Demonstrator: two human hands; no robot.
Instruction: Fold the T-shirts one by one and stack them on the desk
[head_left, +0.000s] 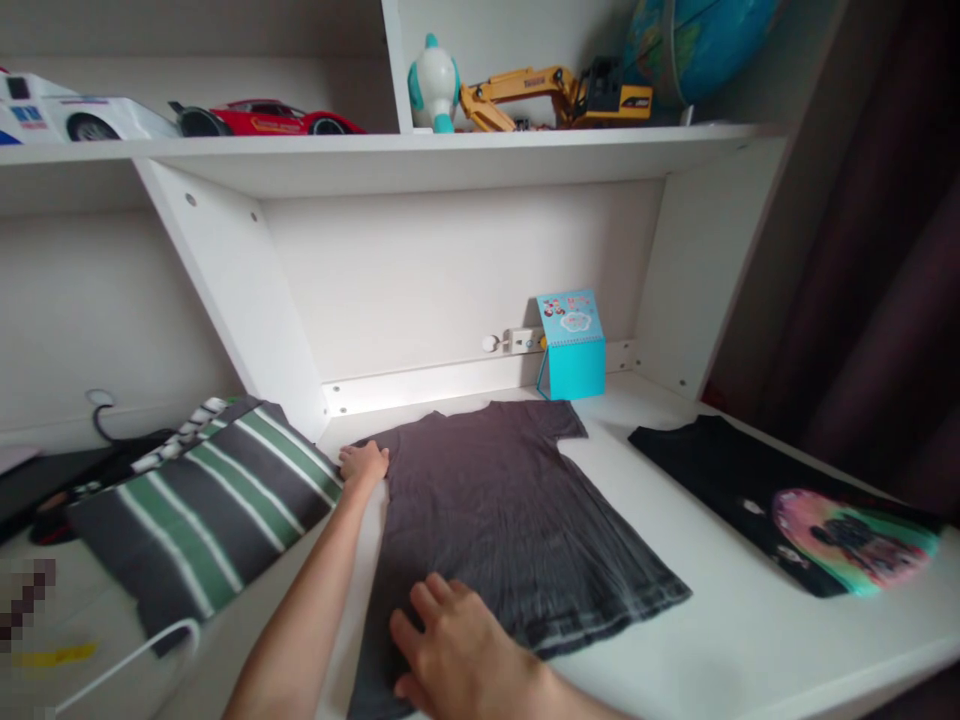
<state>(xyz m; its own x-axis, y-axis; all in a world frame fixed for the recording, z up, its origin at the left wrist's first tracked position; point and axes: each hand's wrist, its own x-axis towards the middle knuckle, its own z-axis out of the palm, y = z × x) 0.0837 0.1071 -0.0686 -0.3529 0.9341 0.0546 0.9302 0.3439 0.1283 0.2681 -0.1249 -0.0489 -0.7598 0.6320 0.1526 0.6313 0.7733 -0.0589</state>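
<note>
A dark grey T-shirt [510,520] lies spread flat on the white desk [720,620], collar end toward the back wall. My left hand [364,463] rests at the shirt's far left edge near the sleeve, fingers curled over the cloth. My right hand [457,650] lies flat on the shirt's near left part, fingers stretched out and slightly apart, pressing the fabric down.
A folded grey garment with green and white stripes [210,500] lies left of the shirt. A black T-shirt with a pink and green print [795,510] lies at right. A turquoise desk calendar [571,345] stands at the back wall. Toy cars, an excavator [555,95] and a globe sit on the shelf above.
</note>
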